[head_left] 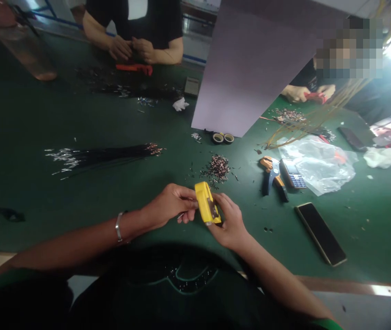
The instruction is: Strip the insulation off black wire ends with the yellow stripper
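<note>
The yellow tool (206,202) sits with its long axis running far-left to near-right. The left hand (168,206) and right hand (228,221) are clamped on opposite sides.

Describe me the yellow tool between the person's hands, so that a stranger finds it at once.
On the dark green table mat, find the near edge, where the left hand and right hand meet. Between them is a small yellow hand tool, just below a heap of copper-coloured bits. Unlike the orange-handled wire stripper nearby, it is solid yellow and held.
</note>
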### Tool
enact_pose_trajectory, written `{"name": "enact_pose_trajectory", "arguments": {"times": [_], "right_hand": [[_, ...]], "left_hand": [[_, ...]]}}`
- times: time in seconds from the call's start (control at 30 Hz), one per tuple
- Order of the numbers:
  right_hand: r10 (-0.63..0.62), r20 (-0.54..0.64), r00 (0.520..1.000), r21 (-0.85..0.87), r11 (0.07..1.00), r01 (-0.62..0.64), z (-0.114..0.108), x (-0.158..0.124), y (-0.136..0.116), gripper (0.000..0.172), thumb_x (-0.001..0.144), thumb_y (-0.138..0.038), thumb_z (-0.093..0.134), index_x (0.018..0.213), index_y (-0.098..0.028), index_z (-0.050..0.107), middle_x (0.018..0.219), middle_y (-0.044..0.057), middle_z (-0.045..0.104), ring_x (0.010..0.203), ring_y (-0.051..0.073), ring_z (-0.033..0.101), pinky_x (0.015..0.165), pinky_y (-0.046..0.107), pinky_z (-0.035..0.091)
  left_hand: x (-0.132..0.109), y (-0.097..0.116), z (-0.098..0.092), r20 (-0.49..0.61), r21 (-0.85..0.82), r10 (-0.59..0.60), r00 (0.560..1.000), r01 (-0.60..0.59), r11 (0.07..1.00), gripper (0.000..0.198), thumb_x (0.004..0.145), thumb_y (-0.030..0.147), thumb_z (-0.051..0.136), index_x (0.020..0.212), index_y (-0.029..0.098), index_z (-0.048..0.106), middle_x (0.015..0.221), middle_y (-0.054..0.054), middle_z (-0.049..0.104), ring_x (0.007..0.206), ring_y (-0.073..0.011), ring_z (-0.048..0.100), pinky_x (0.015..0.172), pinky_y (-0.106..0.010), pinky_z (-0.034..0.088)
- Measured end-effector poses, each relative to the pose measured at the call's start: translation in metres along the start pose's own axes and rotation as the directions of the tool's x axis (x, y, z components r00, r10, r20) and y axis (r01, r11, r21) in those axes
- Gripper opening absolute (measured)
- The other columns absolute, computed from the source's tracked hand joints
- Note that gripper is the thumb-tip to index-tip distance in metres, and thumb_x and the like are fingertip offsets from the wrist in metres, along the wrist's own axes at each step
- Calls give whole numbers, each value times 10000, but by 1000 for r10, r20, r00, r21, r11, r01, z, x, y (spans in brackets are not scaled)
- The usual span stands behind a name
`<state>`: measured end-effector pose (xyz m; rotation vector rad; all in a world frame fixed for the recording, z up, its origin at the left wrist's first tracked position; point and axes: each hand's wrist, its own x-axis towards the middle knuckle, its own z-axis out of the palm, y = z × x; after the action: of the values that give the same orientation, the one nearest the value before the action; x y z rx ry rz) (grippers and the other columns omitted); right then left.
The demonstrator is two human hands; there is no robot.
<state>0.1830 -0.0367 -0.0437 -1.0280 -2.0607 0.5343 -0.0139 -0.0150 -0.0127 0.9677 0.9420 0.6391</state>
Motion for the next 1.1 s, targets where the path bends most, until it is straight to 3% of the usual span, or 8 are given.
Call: {"name": "enact_pose_trajectory", "arguments": {"times": [0.2,0.37,0.7,1.1], "right_hand": [[-92,-33,995,-144,986,86,-3,3,-5,506,683,-156,534,1188,-169,512,1025,135,649,892,279,613,766,448,538],[-104,-47,994,-167,981,94,-3,1,-2,541,682,-161,532,1222,-159,503,1038,138,643,907,280,604,766,453,541],[-112,-63,992,-201,975,97,-2,-1,1,582,640,-134,548,1219,-133,500,1061,150,629,936,288,590,791,460,540],[-52,-46,998,-195,980,42,0,-4,1,541,679,-174,556,1216,-153,495,1054,141,627,905,283,590,788,460,524]], "left_hand": [[-1,-2,-4,-6,131,74,997,-73,989,129,647,58,587,562,131,652,450,32,567,396,-48,464,398,-150,347],[-5,2,-3,-15,190,117,993,-112,975,52,667,117,652,648,132,697,532,23,601,482,-68,504,486,-181,419],[-4,-4,-6,21,258,207,978,-205,944,168,752,258,702,637,136,704,573,-15,652,510,-87,547,512,-194,466],[-4,-10,-3,-9,242,177,984,-170,955,202,741,221,696,565,135,645,525,13,589,483,-69,486,487,-190,417]]}}
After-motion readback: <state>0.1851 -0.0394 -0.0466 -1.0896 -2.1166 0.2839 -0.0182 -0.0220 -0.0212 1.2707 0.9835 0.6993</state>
